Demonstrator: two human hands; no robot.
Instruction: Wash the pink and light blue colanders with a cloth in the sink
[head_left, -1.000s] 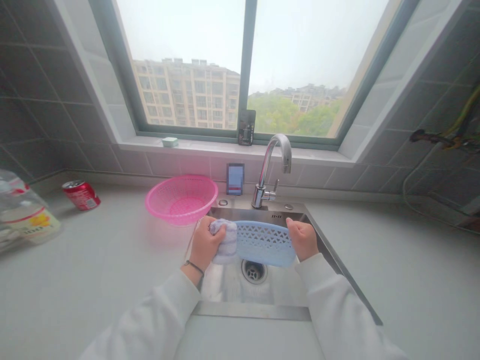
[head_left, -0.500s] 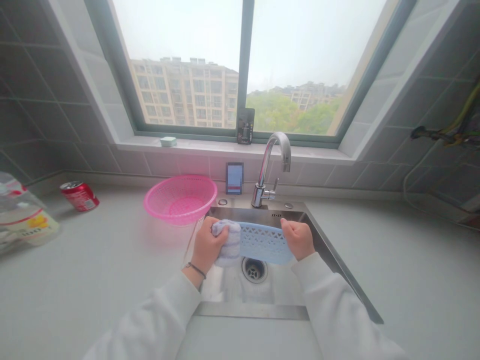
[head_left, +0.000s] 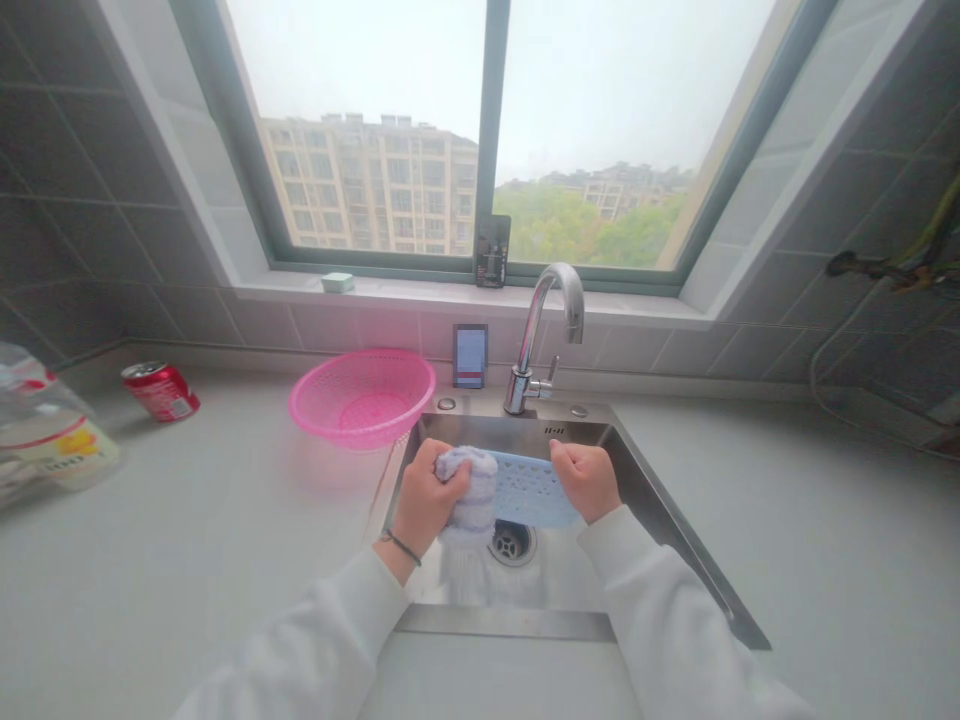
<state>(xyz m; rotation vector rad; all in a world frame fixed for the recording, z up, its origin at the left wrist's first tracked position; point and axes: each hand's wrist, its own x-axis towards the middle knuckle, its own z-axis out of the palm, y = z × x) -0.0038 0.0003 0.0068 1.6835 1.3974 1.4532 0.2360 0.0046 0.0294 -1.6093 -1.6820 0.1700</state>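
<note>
A light blue plastic basket with cut-out holes is held up over the steel sink. My right hand is closed around its right end. At the other end my left hand is closed on a pale, fluffy cloth, which lies against the basket's left side and covers it. Whether the left fingers also grip the basket under the cloth is hidden. Below the basket the round drain shows in the sink floor.
Behind the sink stands a chrome faucet. A pink colander sits left of it, near a propped phone-like screen. Farther left are a red can and a clear plastic package. A small green block rests on the windowsill.
My left hand and the cloth have shifted right and slightly down along the basket. My right hand has moved a little to the left.
</note>
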